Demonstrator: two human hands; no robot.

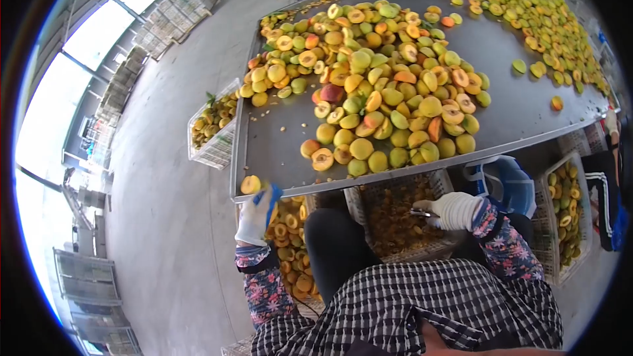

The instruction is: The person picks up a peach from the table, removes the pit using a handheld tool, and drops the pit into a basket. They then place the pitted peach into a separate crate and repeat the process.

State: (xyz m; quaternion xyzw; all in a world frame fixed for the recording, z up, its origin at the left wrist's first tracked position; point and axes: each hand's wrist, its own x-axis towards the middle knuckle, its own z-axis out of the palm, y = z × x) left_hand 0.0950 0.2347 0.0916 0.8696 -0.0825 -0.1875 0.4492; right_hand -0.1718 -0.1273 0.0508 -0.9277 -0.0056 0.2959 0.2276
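Note:
My left hand (256, 216), in a white and blue glove, holds a halved peach (250, 184) at the near left corner of the metal table (277, 145). My right hand (455, 211), in a white glove, grips a small metal tool (422, 213) over a white crate of peach pits (402, 224). A big heap of yellow-green peaches and halves (389, 86) lies on the table in front of me.
A crate of halved peaches (293, 250) stands below my left hand. More crates of fruit stand at left (214, 125) and right (567, 214). A second heap (541, 20) lies far right. Other people sit at the far end and at the right edge.

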